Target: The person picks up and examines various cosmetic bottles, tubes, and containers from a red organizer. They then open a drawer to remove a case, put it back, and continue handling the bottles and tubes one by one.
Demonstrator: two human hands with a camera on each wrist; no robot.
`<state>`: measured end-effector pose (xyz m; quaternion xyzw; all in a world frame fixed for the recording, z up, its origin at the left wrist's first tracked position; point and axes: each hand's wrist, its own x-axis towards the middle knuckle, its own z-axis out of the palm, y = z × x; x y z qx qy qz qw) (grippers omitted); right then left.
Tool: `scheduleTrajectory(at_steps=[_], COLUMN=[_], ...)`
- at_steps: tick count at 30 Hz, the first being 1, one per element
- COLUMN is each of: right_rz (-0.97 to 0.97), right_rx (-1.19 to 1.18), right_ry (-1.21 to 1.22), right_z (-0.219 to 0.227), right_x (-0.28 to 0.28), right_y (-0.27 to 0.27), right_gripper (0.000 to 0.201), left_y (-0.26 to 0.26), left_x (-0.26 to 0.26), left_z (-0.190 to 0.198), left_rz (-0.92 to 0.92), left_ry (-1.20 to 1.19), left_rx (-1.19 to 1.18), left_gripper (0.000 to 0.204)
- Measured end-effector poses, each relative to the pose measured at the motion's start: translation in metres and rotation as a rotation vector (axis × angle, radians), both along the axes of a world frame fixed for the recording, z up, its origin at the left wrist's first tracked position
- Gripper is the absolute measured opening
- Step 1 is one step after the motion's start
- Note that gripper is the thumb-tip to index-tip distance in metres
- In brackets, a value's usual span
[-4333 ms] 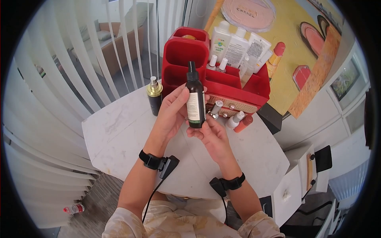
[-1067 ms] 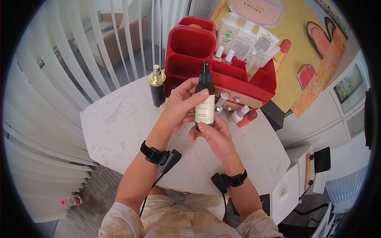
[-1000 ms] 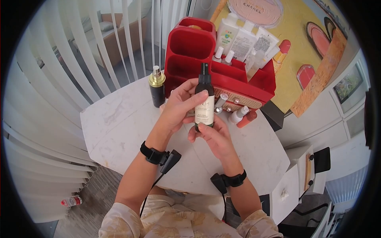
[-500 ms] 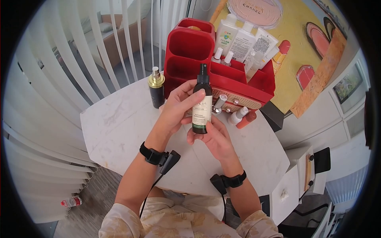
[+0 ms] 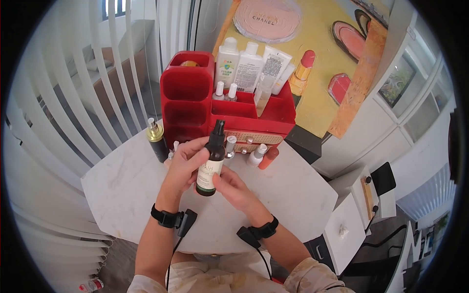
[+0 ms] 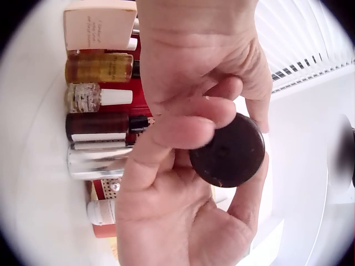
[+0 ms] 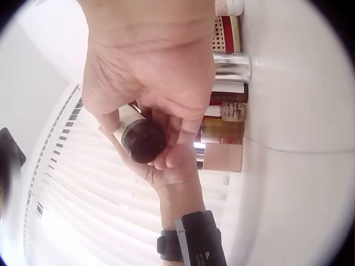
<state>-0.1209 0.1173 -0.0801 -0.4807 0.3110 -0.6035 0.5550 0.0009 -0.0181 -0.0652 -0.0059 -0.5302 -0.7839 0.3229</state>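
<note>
Both hands hold a dark spray bottle (image 5: 209, 173) above the table, in front of the red organizer. Its black nozzle points up, tilted slightly right, and its cream "skin" label faces the head camera; part of the print reads as natural deodorant. My left hand (image 5: 184, 163) grips the left side, with the thumb across the shoulder. Lower down, my right hand (image 5: 237, 190) holds the bottle near its base, thumb on the label's edge. In the left wrist view the round dark base of the bottle (image 6: 227, 149) shows between the fingers of both hands.
Behind stands the red organizer (image 5: 188, 110) with white bottles (image 5: 249, 71) and nail polish. A gold-collared black bottle (image 5: 157, 139) is left on the marble table (image 5: 273, 205). A silver-capped bottle (image 5: 230, 146), a white bottle (image 5: 256, 155) and an orange tube (image 5: 269, 158) stand right.
The bottle has turned from its back label to its front label since the earliest frame. Most recently the head view has shifted, and bottle and hands appear lower and further left, the bottle more tilted.
</note>
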Motion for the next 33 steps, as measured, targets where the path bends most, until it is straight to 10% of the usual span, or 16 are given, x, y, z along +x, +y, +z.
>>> scheduleTrajectory(at_steps=[12, 24, 33], right_rz=[-0.211, -1.201, -1.157], right_rx=[-0.278, -0.231, 0.102], right_ry=[0.19, 0.78, 1.401], right_z=[0.06, 0.144, 0.156], right_x=[0.008, -0.1, -0.14], right_y=[0.006, 0.015, -0.007], right_gripper=[0.046, 0.05, 0.045], left_y=[0.004, 0.003, 0.001], left_x=[-0.004, -0.006, -0.005], left_z=[0.02, 0.016, 0.016], left_rz=[0.051, -0.001, -0.022], left_ry=[0.073, 0.004, 0.02], left_rx=[0.229, -0.011, -0.012], left_gripper=[0.077, 0.078, 0.075])
